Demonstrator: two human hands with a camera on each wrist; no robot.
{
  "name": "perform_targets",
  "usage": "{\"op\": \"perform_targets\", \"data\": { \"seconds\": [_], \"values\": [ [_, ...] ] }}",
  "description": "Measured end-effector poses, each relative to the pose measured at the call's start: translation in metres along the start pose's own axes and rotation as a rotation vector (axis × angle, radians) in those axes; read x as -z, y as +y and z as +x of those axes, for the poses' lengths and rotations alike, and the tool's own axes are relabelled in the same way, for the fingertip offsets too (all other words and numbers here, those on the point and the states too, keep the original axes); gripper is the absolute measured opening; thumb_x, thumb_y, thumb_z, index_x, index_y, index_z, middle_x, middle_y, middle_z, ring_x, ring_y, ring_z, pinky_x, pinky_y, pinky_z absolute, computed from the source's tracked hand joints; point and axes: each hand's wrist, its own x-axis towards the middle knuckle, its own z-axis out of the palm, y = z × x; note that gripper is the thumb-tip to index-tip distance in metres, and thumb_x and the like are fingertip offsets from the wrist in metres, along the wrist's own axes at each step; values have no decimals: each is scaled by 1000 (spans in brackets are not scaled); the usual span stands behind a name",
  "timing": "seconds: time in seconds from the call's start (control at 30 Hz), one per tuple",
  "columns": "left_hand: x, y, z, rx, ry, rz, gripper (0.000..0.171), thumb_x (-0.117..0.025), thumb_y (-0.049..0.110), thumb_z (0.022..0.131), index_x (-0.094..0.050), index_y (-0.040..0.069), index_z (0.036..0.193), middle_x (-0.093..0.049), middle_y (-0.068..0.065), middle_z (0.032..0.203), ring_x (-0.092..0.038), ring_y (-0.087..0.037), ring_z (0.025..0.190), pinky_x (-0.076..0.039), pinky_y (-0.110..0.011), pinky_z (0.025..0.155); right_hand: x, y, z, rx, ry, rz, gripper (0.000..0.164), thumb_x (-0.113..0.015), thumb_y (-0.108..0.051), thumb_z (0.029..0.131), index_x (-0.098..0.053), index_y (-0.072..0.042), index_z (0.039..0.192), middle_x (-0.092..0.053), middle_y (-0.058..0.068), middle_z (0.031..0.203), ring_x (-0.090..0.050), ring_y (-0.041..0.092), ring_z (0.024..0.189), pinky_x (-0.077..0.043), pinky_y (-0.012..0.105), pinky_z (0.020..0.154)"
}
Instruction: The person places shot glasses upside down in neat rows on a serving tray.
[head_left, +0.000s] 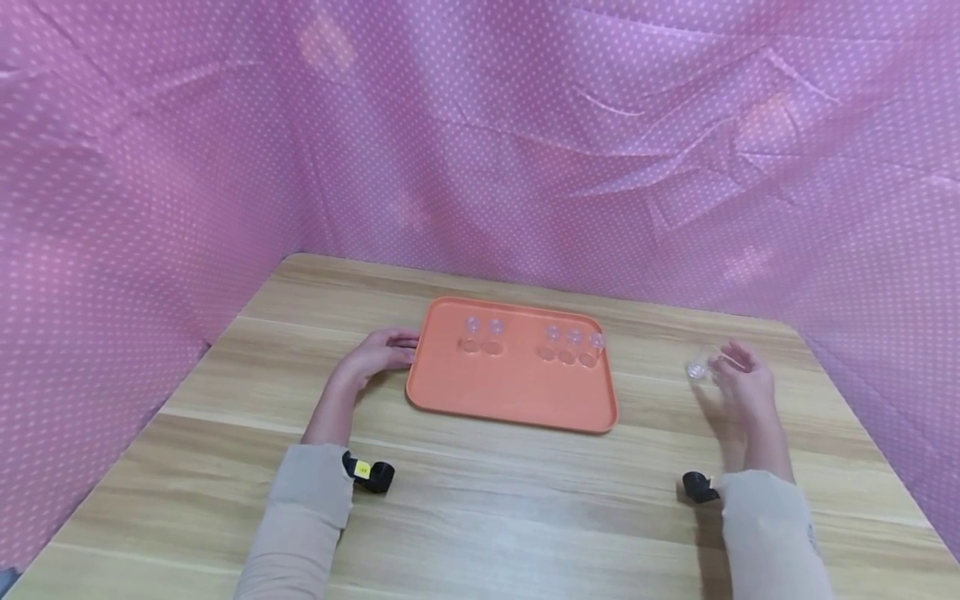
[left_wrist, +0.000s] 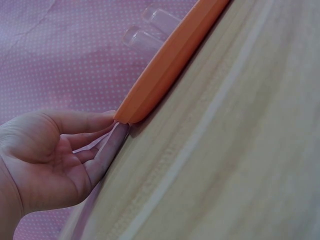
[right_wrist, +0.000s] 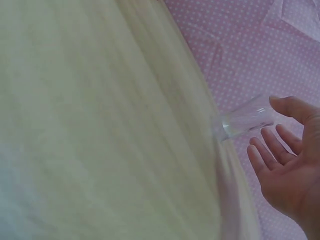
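Observation:
An orange tray (head_left: 517, 396) lies on the wooden table. At its left edge is my left hand (head_left: 382, 354); in the left wrist view the thumb (left_wrist: 92, 121) and a finger pinch the tray's rim. Clear small glasses (head_left: 496, 327) stand on the tray, two at the left and three at the right, apparently rim down. To the right of the tray, my right hand (head_left: 746, 387) holds another clear glass (right_wrist: 245, 120) near its rim. That glass tilts, with its thick base at or close to the tabletop; contact is unclear. The other right fingers (right_wrist: 272, 145) are loosely bent.
The wooden table (head_left: 480, 517) reaches to a pink dotted cloth (head_left: 480, 150) hanging behind and at both sides. A black wrist device (head_left: 375, 475) sits by the left sleeve, another black device (head_left: 699, 487) by the right sleeve.

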Motion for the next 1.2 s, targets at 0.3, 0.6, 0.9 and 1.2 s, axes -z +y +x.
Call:
{"op": "perform_targets", "data": {
  "seconds": [0.3, 0.6, 0.9, 1.2],
  "values": [
    [-1, 0, -1, -3, -7, 15, 50, -54, -4, 87, -35, -12, 133, -40, -27, 133, -46, -35, 115, -43, -35, 94, -6, 18, 6, -6, 50, -205, 64, -60, -18, 90, -28, -1, 142, -47, -4, 119, -45, 7, 107, -33, 19, 99],
    [-2, 1, -1, -6, -3, 25, 49, -54, -4, 88, -36, -12, 132, -42, -26, 132, -45, -35, 117, -42, -36, 95, -10, 24, 10, -2, 121, -311, 52, -61, -16, 88, -41, -5, 135, -51, -7, 110, -45, 8, 104, -28, 33, 105],
    [-1, -1, 0, -8, -3, 21, 49, -54, -4, 87, -37, -11, 132, -42, -26, 132, -46, -35, 115, -43, -35, 93, -15, 29, 17, 3, 144, -412, 55, -58, -14, 90, -34, 3, 137, -41, 22, 133, -42, 24, 115, -32, 37, 103],
    [1, -1, 0, -3, 4, 23, 49, -55, -4, 87, -37, -11, 132, -43, -27, 131, -48, -34, 113, -43, -34, 93, -16, 29, 16, 21, 136, -429, 57, -61, -17, 88, -37, 4, 135, -43, 23, 130, -41, 30, 117, -32, 38, 102]
  ]
}}
